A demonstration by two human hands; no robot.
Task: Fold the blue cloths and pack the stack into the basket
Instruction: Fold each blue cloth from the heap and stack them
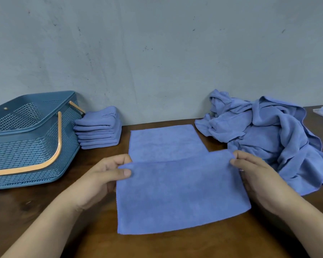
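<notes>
The cloth lies at the centre of the frame, directly ahead of the hands, on the table. Its far part lies flat, reaching up-frame toward the wall. Its near part is a wider flap that overlaps the far part. The flap's upper edge runs left to right across the frame and is stretched between the two hands, so its long axis is crosswise and each hand has one end. Neither hand is the nearer one; both sit at about the same height in the frame.

The left hand pinches the left corner of that edge, thumb on top and fingers curled behind. The right hand pinches the right corner between its fingertips, and its palm faces inward. Both forearms come in from the lower corners of the frame.

The fold looks half made. To finish it, the held edge would likely go up-frame to meet the far edge, and both corners would need to arrive level.

A stack of folded cloths sits at middle left and touches the basket at the left edge. A loose pile of cloths lies at the right, just beside the right hand.
</notes>
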